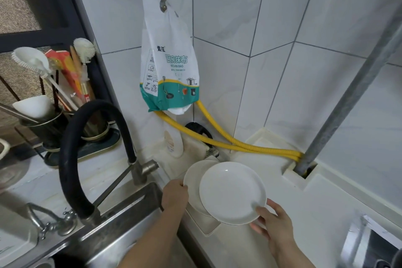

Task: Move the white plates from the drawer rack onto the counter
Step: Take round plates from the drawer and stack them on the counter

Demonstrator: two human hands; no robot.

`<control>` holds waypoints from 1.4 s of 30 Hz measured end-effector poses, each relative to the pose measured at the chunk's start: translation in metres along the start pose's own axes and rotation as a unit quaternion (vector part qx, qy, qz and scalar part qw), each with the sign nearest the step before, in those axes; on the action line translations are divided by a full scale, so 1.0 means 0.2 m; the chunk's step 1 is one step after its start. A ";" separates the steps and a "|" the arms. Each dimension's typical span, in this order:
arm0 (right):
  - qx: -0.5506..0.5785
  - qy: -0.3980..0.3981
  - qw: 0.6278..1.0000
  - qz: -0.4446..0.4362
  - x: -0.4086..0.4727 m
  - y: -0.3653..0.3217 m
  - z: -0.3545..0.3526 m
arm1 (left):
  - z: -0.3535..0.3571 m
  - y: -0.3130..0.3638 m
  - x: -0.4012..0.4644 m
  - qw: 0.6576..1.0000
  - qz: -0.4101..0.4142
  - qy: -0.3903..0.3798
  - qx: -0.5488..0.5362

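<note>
At the far left a utensil holder (54, 119) stood behind the sink (121, 220), and the black tap hose (71, 159) arched over the basin. None of it was touched by either hand.

Just right of the sink, the left hand (175, 194) gripped the left rim of the rear plate (192, 177), its fingers (181, 184) curled over the edge and pinching it. That plate lay partly beneath the front plate (232, 192), which overlapped it on the right. The right hand (275, 226) held the front plate at its lower right rim, thumb on top and fingers (257, 229) pressed underneath, pinching the edge.

Both plates hung over the pale desk (326, 206), near the corner where the yellow hose (217, 142) ran along the wall. Whether the rear plate already rested on the desk or was held just above it could not be told; the front one looked lifted and slightly tilted.

The drawer rack was not clearly in view; only a dark shape at the bottom right corner might have belonged to it. By my judgement these two plates were out of the rack and all but delivered, with only the setting-down and release remaining. Whether more plates waited in the rack could not be seen.
</note>
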State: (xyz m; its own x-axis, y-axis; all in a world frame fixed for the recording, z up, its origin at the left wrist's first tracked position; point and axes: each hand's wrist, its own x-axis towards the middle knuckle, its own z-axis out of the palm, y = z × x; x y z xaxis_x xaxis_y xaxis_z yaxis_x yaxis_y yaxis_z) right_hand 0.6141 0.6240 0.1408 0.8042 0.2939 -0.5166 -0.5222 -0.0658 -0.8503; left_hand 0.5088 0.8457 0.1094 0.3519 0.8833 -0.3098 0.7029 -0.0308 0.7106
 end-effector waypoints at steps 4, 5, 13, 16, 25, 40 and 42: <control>-0.016 -0.003 1.000 0.010 0.02 -0.01 0.08 | 0.00 -0.05 0.02 1.000 -0.014 -0.004 0.012; -0.019 -0.004 1.000 0.012 0.02 -0.01 0.10 | 0.01 -0.06 0.02 1.000 -0.014 -0.005 0.014; -0.023 -0.002 0.999 0.043 0.04 0.04 0.25 | -0.01 -0.08 0.02 0.999 -0.003 0.042 -0.008; -0.014 0.005 0.998 0.060 0.06 0.06 0.29 | -0.04 -0.08 0.03 0.997 0.014 0.048 -0.055; -0.098 0.060 0.993 0.030 0.14 0.11 0.40 | -0.06 -0.11 0.06 0.996 0.080 0.007 -0.028; -0.363 0.042 0.928 -0.068 0.18 0.16 0.36 | 0.01 -0.15 0.04 0.994 0.083 0.030 0.065; -0.383 0.030 0.920 -0.074 0.19 0.15 0.36 | 0.01 -0.15 0.05 0.994 0.085 0.032 0.055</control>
State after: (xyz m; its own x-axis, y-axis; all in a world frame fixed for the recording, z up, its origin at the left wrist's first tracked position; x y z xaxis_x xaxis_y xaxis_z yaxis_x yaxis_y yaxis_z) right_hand 0.6091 0.7014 0.1027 0.8767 0.3025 -0.3740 -0.0702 -0.6888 -0.7216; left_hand 0.4918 0.8546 0.0846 0.4335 0.8890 -0.1472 0.7009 -0.2300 0.6752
